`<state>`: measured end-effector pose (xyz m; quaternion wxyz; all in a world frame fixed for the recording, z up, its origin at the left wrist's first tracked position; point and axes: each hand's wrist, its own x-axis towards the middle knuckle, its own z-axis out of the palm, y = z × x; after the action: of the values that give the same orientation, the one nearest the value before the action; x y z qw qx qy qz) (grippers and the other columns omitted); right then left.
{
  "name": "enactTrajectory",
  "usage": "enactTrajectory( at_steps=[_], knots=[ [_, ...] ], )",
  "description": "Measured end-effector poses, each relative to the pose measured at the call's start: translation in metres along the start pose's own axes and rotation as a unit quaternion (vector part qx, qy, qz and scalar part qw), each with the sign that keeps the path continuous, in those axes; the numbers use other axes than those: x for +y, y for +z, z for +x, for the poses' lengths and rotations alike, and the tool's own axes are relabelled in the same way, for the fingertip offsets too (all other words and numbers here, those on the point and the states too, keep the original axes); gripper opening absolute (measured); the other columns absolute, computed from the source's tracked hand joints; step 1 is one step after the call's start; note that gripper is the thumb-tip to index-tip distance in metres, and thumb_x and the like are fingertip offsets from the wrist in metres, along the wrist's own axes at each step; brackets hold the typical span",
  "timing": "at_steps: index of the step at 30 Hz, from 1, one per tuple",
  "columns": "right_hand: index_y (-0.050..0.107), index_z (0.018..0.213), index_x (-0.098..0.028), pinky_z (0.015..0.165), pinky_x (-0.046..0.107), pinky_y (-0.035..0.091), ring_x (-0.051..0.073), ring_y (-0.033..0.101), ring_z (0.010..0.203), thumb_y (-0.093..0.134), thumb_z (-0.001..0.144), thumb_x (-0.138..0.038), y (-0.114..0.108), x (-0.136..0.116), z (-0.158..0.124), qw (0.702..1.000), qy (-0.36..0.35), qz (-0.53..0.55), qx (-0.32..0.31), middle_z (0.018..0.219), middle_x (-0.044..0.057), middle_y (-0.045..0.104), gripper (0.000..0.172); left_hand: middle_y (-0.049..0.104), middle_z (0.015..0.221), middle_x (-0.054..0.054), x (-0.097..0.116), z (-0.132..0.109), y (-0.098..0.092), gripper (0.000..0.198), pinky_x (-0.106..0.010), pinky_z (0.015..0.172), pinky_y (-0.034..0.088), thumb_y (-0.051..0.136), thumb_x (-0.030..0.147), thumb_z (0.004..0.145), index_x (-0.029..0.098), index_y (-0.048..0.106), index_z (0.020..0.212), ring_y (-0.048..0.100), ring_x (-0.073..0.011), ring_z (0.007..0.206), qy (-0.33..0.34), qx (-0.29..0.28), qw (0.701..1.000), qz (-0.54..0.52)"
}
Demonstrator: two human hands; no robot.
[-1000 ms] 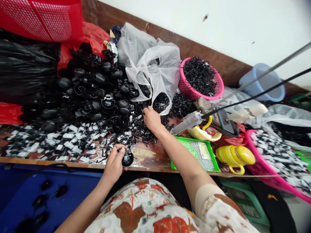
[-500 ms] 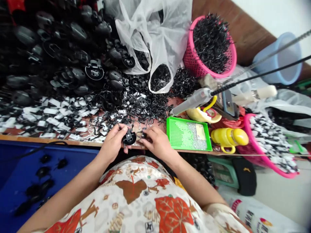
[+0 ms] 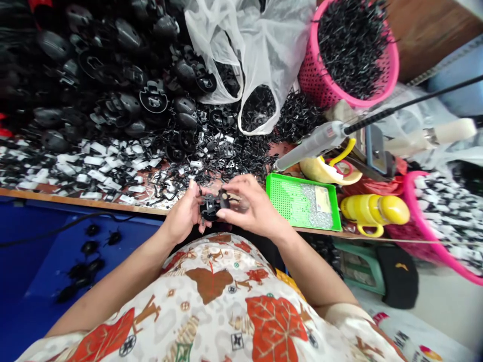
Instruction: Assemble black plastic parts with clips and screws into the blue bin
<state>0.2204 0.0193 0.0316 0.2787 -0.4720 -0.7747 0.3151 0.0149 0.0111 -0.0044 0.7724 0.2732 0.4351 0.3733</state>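
Note:
Near the bench's front edge, my left hand (image 3: 184, 213) is closed around a black plastic housing (image 3: 209, 208), thumb at the top and fingers beneath. My right hand (image 3: 252, 206) meets it from the right, thumb and forefinger closed on a small dark plastic piece (image 3: 225, 199) at the housing's right side. Whether that piece is seated or merely touching, I cannot tell. Behind my hands lie loose small black parts (image 3: 241, 163) in a heap. White-and-black clips (image 3: 96, 161) are spread over the bench to the left.
Many black rounded housings (image 3: 128, 35) are piled at the back left. A green tray (image 3: 283, 201) with small clear pieces sits right of my hand, below a hanging grey electric screwdriver (image 3: 309, 146). Further right are a yellow bottle (image 3: 372, 209) and pink baskets (image 3: 315, 65). Blue bin (image 3: 37, 251) lower left.
My right hand has moved left and brought its small dark piece against the housing. My left hand has turned the housing slightly. The whole view has shifted a little.

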Motion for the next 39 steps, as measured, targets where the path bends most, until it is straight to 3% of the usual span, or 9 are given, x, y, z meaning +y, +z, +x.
enactTrajectory(
  at_steps=[4,9,17,20,24,27,30,34,39],
  knots=[
    [0.062,0.133,-0.03,0.114,0.051,0.037,0.03,0.046,0.139,0.077,0.083,-0.048,0.001,-0.013,0.005,0.992,-0.051,-0.099,-0.062,0.15,0.011,0.05,0.056,0.067,0.075,-0.002,-0.002,0.001,0.004,0.066,-0.023,0.033,0.047,0.046,0.078,0.089,0.018,0.063,0.111,0.059,-0.0133,0.046,0.013,-0.02,1.0,0.015],
    [0.06,0.137,-0.027,0.115,0.051,0.035,0.03,0.044,0.142,0.073,0.087,-0.052,0.007,-0.009,0.008,0.984,-0.061,-0.147,-0.084,0.153,0.013,0.05,0.057,0.064,0.075,-0.003,-0.006,-0.001,0.002,0.065,-0.023,0.037,0.049,0.042,0.075,0.093,0.017,0.064,0.113,0.061,-0.0145,0.052,0.025,-0.012,0.999,0.047],
    [0.056,0.143,-0.026,0.115,0.053,0.036,0.031,0.046,0.141,0.07,0.091,-0.048,0.009,-0.007,0.008,0.984,-0.062,-0.126,-0.106,0.152,0.014,0.051,0.059,0.06,0.076,0.004,0.0,-0.006,-0.001,0.036,-0.021,0.046,0.052,0.074,0.032,0.082,0.02,0.058,0.111,0.057,-0.0089,0.051,0.049,0.0,0.987,0.155],
    [0.057,0.14,-0.025,0.111,0.047,0.045,0.026,0.054,0.133,0.067,0.094,-0.04,0.013,0.0,0.007,0.997,-0.046,-0.017,-0.055,0.143,0.013,0.058,0.049,0.062,0.077,0.004,0.001,-0.006,-0.003,0.04,-0.022,0.044,0.05,0.076,0.031,0.079,0.02,0.057,0.113,0.059,-0.0107,0.05,0.043,-0.004,0.99,0.135],
    [0.066,0.117,-0.023,0.086,0.036,0.057,0.018,0.067,0.094,0.056,0.1,-0.029,0.022,0.007,0.006,0.995,0.029,0.071,0.065,0.103,0.006,0.07,0.021,0.07,0.098,-0.004,-0.001,-0.004,-0.004,0.046,-0.025,0.052,0.055,0.078,0.029,0.078,0.021,0.057,0.118,0.068,-0.0171,0.072,0.06,-0.015,0.992,0.113],
    [0.065,0.117,-0.023,0.079,0.034,0.058,0.017,0.067,0.086,0.058,0.098,-0.032,0.023,0.006,0.003,0.987,0.051,0.109,0.111,0.101,0.006,0.07,0.022,0.068,0.121,-0.008,-0.004,-0.002,-0.005,0.041,-0.034,0.084,0.059,0.074,0.022,0.081,0.022,0.061,0.12,0.067,-0.0225,0.108,0.152,0.003,0.969,0.194],
    [0.067,0.112,-0.023,0.084,0.036,0.058,0.018,0.067,0.093,0.063,0.096,-0.031,0.02,0.002,-0.001,0.99,-0.018,0.096,0.105,0.101,0.006,0.071,0.018,0.064,0.136,-0.008,-0.006,-0.002,-0.008,0.037,-0.045,0.115,0.043,0.066,0.016,0.086,0.025,0.066,0.122,0.056,-0.0255,0.132,0.262,-0.004,0.908,0.326],
    [0.07,0.098,-0.022,0.079,0.033,0.058,0.016,0.067,0.086,0.067,0.095,-0.025,0.018,-0.001,-0.005,0.987,-0.106,0.062,0.1,0.09,0.004,0.071,0.006,0.062,0.141,-0.008,-0.009,-0.005,-0.01,0.048,-0.047,0.119,0.039,0.06,0.016,0.092,0.028,0.057,0.139,0.055,-0.0246,0.135,0.314,0.003,0.874,0.37],
    [0.069,0.112,-0.022,0.086,0.038,0.059,0.019,0.068,0.099,0.074,0.09,-0.033,0.02,-0.002,-0.006,0.985,-0.138,0.054,0.09,0.105,0.008,0.073,0.026,0.062,0.14,-0.011,-0.007,-0.012,-0.01,0.053,-0.045,0.118,0.04,0.065,0.02,0.089,0.026,0.054,0.141,0.058,-0.0265,0.133,0.328,-0.003,0.869,0.37]
  ],
)
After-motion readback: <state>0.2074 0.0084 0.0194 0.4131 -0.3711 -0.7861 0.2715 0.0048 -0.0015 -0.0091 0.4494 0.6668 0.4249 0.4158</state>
